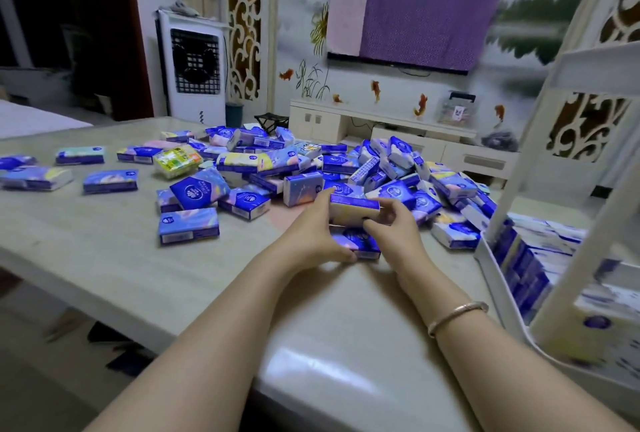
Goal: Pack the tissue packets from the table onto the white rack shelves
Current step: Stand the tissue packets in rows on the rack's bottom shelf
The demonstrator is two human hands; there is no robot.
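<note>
Both hands are busy in the middle of the table. The left hand and right hand are holding a small stack of tissue packets between them: the top packet is squeezed from both ends, left fingers curled around its left side, right fingers and thumb pinching its right end. Under it sits a bottom packet, dark blue and purple, with the left thumb down against its near edge. It looks like 2 packets, though the hands hide the spot where they meet, so I can't tell if there's another in between. There's a thin bracelet on the right wrist.

Just behind the hands, toward the far side, is a big messy pile of packets, mostly blue and white, tumbled over each other. More loose packets lie flat and spread apart out to the left, and 1 yellow-green pack stands out among them.

The white rack stands on the right edge of the table, pretty blurry in this shot. Its lower shelf already has rows of stacked packets lined up on edge.

Far back there's a TV under a purple cloth, a white TV cabinet and a white fan unit on the left.
</note>
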